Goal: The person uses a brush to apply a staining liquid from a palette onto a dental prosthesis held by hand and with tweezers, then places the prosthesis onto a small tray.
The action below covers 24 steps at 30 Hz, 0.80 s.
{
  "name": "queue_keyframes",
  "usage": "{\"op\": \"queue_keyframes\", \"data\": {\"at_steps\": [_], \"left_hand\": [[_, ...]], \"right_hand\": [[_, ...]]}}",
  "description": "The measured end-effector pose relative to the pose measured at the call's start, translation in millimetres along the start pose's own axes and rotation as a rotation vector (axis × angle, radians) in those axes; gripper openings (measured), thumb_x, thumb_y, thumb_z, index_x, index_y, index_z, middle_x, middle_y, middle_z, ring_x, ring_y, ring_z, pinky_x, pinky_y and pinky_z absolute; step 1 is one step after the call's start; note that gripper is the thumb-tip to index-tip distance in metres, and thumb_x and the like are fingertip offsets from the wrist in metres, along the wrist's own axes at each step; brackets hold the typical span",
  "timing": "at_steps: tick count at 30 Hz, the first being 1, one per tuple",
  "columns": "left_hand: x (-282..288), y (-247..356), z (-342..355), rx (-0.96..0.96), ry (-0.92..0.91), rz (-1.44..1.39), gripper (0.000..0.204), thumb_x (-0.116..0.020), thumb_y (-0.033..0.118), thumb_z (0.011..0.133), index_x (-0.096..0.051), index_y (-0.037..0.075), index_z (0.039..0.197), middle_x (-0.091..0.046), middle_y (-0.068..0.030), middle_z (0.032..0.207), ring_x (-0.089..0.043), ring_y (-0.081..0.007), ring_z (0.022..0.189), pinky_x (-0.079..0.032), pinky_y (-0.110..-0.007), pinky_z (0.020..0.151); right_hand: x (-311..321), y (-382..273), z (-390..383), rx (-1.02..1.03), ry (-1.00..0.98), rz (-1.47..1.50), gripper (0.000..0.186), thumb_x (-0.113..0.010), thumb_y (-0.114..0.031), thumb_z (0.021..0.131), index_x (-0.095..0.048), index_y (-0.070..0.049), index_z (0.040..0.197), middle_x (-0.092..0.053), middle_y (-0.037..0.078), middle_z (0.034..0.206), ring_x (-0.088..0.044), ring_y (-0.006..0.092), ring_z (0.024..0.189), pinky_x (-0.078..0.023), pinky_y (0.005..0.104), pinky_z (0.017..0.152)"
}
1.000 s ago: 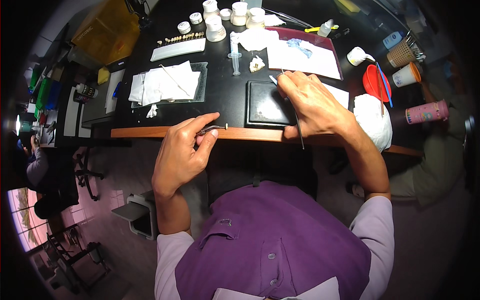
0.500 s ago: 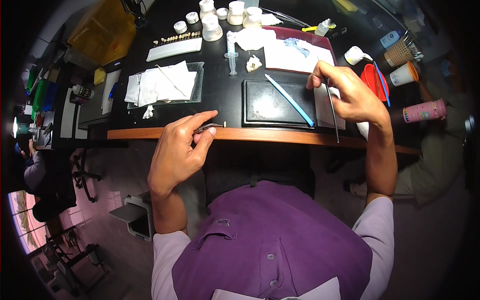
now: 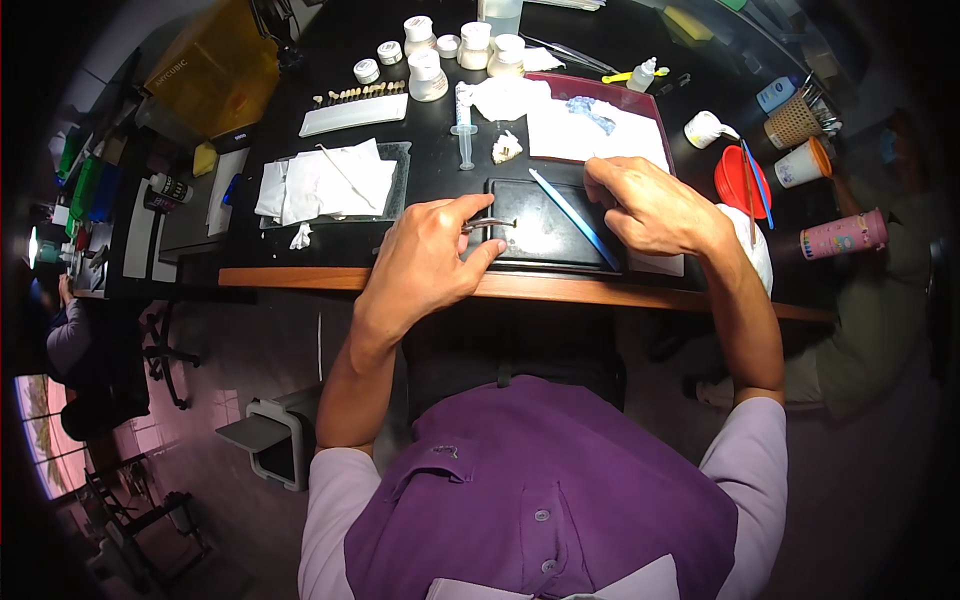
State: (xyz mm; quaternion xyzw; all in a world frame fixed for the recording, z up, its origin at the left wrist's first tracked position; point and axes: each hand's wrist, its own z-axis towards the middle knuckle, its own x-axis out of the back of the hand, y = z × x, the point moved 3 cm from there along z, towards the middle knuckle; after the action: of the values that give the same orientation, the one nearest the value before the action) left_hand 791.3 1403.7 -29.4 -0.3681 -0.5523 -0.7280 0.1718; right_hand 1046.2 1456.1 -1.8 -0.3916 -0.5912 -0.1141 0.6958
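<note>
In my left hand (image 3: 428, 255), curved metal forceps (image 3: 484, 224) are gripped between thumb and fingers. Their tip carries something tiny and dark-looking, too small to name, over the near left part of a black rectangular slab (image 3: 545, 205). A slim blue-handled tool (image 3: 572, 215) lies slanting across that slab. My right hand (image 3: 650, 210) hovers over the slab's right edge, fingers curled and closed. What those fingers hold, if anything, is hidden. Beyond it lie white paper sheets (image 3: 640, 135) on a dark red tray (image 3: 648, 98), with a blue-stained tissue (image 3: 590, 112).
A syringe (image 3: 465, 130), crumpled tissue (image 3: 506, 148) and several white-lidded jars (image 3: 427, 78) stand behind. At left are a shade-tab row (image 3: 360, 92) and white napkins (image 3: 325, 185). A red dish (image 3: 737, 180), white cloth (image 3: 750, 240) and pink tumbler (image 3: 845, 235) are at right.
My left hand has moved right and away from me, bringing the forceps over the slab. My right hand has moved left and lower; the thin dark rod seen in it before no longer shows.
</note>
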Motion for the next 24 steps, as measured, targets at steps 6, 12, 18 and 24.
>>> {"op": "queue_keyframes", "data": {"at_steps": [6, 12, 18, 24], "left_hand": [[-4, -1, -3, 0.004, 0.018, -0.008, 0.043, -0.079, 0.020, 0.082, -0.071, -0.004, 0.117, -0.066, -0.0172, 0.073, -0.066, -0.0286, 0.064, -0.053, -0.041, 0.064], [0, 2, -5, 0.017, -0.005, 0.001, 0.043, -0.078, 0.017, 0.083, -0.070, -0.005, 0.120, -0.065, -0.0166, 0.074, -0.064, -0.0264, 0.064, -0.052, -0.039, 0.064], [10, 4, -16, -0.083, 0.100, 0.003, 0.031, -0.068, 0.006, 0.089, -0.070, -0.005, 0.119, -0.065, -0.0177, 0.080, -0.065, -0.0288, 0.068, -0.051, -0.040, 0.067], [33, 29, -24, -0.082, 0.123, 0.368, 0.024, -0.066, 0.003, 0.091, -0.074, 0.000, 0.114, -0.064, -0.0145, 0.081, -0.067, -0.0338, 0.073, -0.052, -0.043, 0.066]], "right_hand": [[-1, 1, -2, -0.108, 0.056, 0.096, 0.019, -0.051, -0.011, 0.081, -0.053, 0.005, 0.092, -0.059, 0.026, 0.083, -0.057, 0.0451, 0.082, -0.046, 0.0502, 0.079], [-15, -4, -5, -0.055, 0.171, 0.090, 0.017, -0.052, -0.003, 0.087, -0.049, 0.003, 0.102, -0.062, 0.027, 0.090, -0.060, 0.0491, 0.090, -0.047, 0.0526, 0.079], [-23, -15, -15, -0.121, 0.361, 0.169, 0.022, -0.068, 0.001, 0.087, -0.051, 0.001, 0.100, -0.063, 0.020, 0.090, -0.064, 0.0393, 0.084, -0.050, 0.0447, 0.074], [-29, -19, -27, -0.240, 0.495, 0.158, 0.016, -0.075, -0.004, 0.084, -0.060, 0.001, 0.083, -0.061, 0.014, 0.076, -0.058, 0.0256, 0.064, -0.045, 0.0370, 0.060]]}}
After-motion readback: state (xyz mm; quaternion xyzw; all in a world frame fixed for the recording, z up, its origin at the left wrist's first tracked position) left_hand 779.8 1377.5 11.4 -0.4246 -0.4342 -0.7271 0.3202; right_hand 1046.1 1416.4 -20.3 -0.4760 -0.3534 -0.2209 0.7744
